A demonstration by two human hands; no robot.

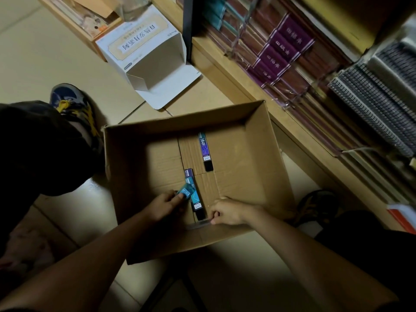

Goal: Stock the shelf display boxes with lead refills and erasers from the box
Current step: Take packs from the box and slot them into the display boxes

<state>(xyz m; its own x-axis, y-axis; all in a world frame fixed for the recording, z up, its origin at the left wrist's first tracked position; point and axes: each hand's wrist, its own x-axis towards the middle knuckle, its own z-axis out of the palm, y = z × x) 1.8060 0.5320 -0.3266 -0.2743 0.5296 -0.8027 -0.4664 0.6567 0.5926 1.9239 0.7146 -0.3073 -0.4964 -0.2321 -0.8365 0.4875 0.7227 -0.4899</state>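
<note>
An open brown cardboard box (254,154) on the floor holds four slim items. One dark purple refill case (205,154) lies alone mid-floor. The left hand (166,202) pinches a teal refill case (185,192) beside a teal-and-black refill case (196,202). The right hand (227,212), apart from the left, pinches a pale translucent strip (199,222).

- We are viewing a dim scene, corners darkening into vignette.
- Soft glare is showing on floor tiles (94,190) beside the cardboard box (254,140).
- Wide-angle distortion is bending the shelf (225,70) edge.
</note>
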